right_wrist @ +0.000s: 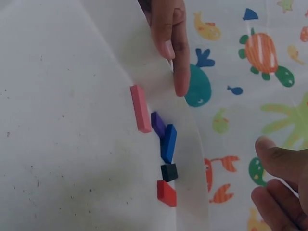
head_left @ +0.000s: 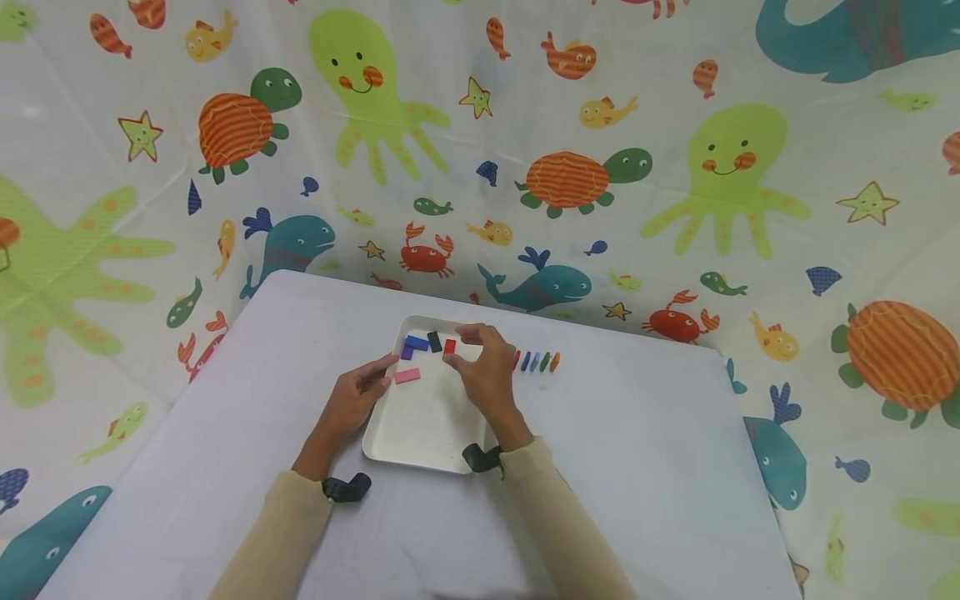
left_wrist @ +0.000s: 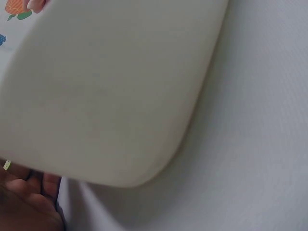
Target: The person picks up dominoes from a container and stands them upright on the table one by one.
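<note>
A white tray (head_left: 427,429) is tilted, its underside (left_wrist: 106,96) filling much of the left wrist view. My left hand (head_left: 358,396) grips its left rim; in the right wrist view two left fingers (right_wrist: 180,57) show at that rim. Inside, near the far end, lie a pink block (right_wrist: 140,109), a purple block (right_wrist: 158,124), a blue block (right_wrist: 168,143), a black block (right_wrist: 169,172) and a red block (right_wrist: 167,193). My right hand (head_left: 487,375) hovers over the tray's far right side, thumb and fingers apart, with nothing between them.
To the right of the tray, small coloured pieces stand in a row, among them a green one (head_left: 545,362) and an orange one (head_left: 555,362). A white cloth covers the table (head_left: 637,467). Behind hangs a sea-animal curtain (head_left: 465,167).
</note>
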Tool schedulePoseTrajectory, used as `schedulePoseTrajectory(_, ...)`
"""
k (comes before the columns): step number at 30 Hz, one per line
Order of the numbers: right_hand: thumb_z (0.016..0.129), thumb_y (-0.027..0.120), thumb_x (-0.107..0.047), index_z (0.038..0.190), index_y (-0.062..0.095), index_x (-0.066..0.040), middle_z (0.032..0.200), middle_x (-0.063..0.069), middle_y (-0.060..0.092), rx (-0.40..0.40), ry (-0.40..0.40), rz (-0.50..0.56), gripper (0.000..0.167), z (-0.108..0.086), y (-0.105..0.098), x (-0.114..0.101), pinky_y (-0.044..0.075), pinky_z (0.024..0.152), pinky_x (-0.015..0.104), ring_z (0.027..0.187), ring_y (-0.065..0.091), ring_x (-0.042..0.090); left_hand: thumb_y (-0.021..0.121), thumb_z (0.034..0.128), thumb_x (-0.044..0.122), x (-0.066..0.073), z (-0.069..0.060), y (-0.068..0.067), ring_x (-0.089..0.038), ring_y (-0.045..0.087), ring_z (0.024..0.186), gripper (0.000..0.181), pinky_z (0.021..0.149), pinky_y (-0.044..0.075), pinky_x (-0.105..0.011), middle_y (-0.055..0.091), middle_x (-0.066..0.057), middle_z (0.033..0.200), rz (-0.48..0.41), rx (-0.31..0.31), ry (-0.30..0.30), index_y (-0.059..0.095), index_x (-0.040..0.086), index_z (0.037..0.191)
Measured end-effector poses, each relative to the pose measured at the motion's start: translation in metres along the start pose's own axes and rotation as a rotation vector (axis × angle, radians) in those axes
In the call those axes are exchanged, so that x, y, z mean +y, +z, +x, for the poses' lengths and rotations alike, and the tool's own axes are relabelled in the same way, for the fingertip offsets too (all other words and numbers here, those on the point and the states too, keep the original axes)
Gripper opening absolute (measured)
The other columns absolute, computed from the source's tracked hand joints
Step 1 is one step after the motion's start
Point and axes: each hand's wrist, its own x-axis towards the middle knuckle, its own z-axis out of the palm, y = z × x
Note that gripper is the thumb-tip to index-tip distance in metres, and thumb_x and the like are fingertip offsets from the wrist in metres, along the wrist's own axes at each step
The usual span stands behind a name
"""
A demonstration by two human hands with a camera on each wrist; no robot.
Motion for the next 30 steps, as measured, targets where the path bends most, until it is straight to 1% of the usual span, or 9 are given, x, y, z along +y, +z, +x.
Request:
schedulePoseTrajectory(2,0.09,0.087,-0.024,0.128,0.071,-0.021,0.127,-0.002,0.073,-0.015,0.004,-0.005,0.041,0.0,0.003,0.0,0.059,0.11,0.046,0.117,0.072,0.017,0.057,0.1107,0.021,0.0,0.0,0.0,-0.036,0.048,0.153,0.046,0.122,0.045,-0.051,0.045,-0.01,0.169,0.001,0.002,0.005,0.055,0.02,0.157)
schedulePoseTrajectory(5,0.089,0.088,-0.024,0.127,0.072,-0.022,0.127,-0.004,0.073,-0.03,0.0,-0.029,0.042,0.0,0.006,0.0,0.053,0.115,0.049,0.116,0.072,0.016,0.057,0.1108,0.021,0.001,-0.001,-0.001,-0.036,0.047,0.154,0.046,0.122,0.045,-0.051,0.044,-0.009,0.169,-0.005,-0.003,0.005,0.054,0.02,0.157)
schedulePoseTrajectory(13,0.088,0.089,-0.02,0.127,0.072,-0.024,0.126,-0.006,0.073,-0.079,-0.023,-0.075,0.043,0.001,0.015,-0.001,0.047,0.118,0.053,0.115,0.07,0.016,0.058,0.1105,0.021,0.002,-0.001,0.0,-0.035,0.045,0.155,0.047,0.123,0.044,-0.051,0.045,-0.009,0.169,0.001,-0.003,0.006,0.054,0.019,0.157)
schedulePoseTrajectory(16,0.089,0.088,-0.02,0.127,0.072,-0.024,0.126,-0.006,0.073,-0.101,-0.032,-0.077,0.042,0.001,0.018,0.0,0.047,0.119,0.052,0.116,0.069,0.015,0.059,0.1102,0.021,0.002,-0.001,0.0,-0.034,0.046,0.155,0.047,0.123,0.043,-0.05,0.046,-0.009,0.168,0.0,-0.003,0.011,0.055,0.019,0.157)
schedulePoseTrajectory(18,0.089,0.088,-0.02,0.128,0.072,-0.022,0.125,-0.005,0.073,-0.118,-0.04,-0.071,0.042,0.001,0.02,0.001,0.049,0.119,0.047,0.116,0.069,0.014,0.058,0.1104,0.02,0.002,-0.001,-0.001,-0.034,0.046,0.155,0.047,0.123,0.043,-0.049,0.046,-0.009,0.168,0.001,-0.006,0.018,0.055,0.018,0.157)
schedulePoseTrajectory(20,0.089,0.088,-0.018,0.129,0.071,-0.021,0.125,-0.004,0.073,-0.134,-0.046,-0.069,0.043,0.002,0.022,0.002,0.054,0.115,0.042,0.115,0.07,0.014,0.058,0.1103,0.02,0.003,-0.001,-0.001,-0.034,0.046,0.155,0.046,0.123,0.043,-0.049,0.046,-0.009,0.168,-0.002,-0.008,0.02,0.055,0.018,0.157)
schedulePoseTrajectory(23,0.089,0.088,-0.017,0.13,0.071,-0.019,0.125,-0.003,0.074,-0.163,-0.045,-0.078,0.044,0.002,0.024,0.003,0.056,0.113,0.039,0.115,0.072,0.014,0.058,0.1105,0.019,0.003,-0.001,-0.001,-0.035,0.047,0.154,0.047,0.122,0.044,-0.049,0.045,-0.009,0.169,-0.007,-0.014,0.022,0.054,0.018,0.157)
schedulePoseTrajectory(28,0.089,0.088,-0.018,0.132,0.07,-0.018,0.127,-0.002,0.074,-0.212,-0.037,-0.106,0.046,0.002,0.03,0.004,0.042,0.126,0.05,0.119,0.072,0.016,0.058,0.1106,0.02,0.002,-0.001,-0.001,-0.035,0.048,0.153,0.047,0.122,0.045,-0.05,0.046,-0.009,0.168,-0.016,-0.016,0.028,0.053,0.017,0.158)
schedulePoseTrajectory(30,0.089,0.088,-0.018,0.13,0.071,-0.018,0.126,-0.002,0.074,-0.225,-0.043,-0.108,0.045,0.001,0.033,0.003,0.042,0.126,0.052,0.119,0.072,0.017,0.058,0.1105,0.02,0.002,-0.001,-0.001,-0.034,0.047,0.154,0.047,0.122,0.044,-0.05,0.047,-0.009,0.168,-0.021,-0.016,0.032,0.053,0.017,0.157)
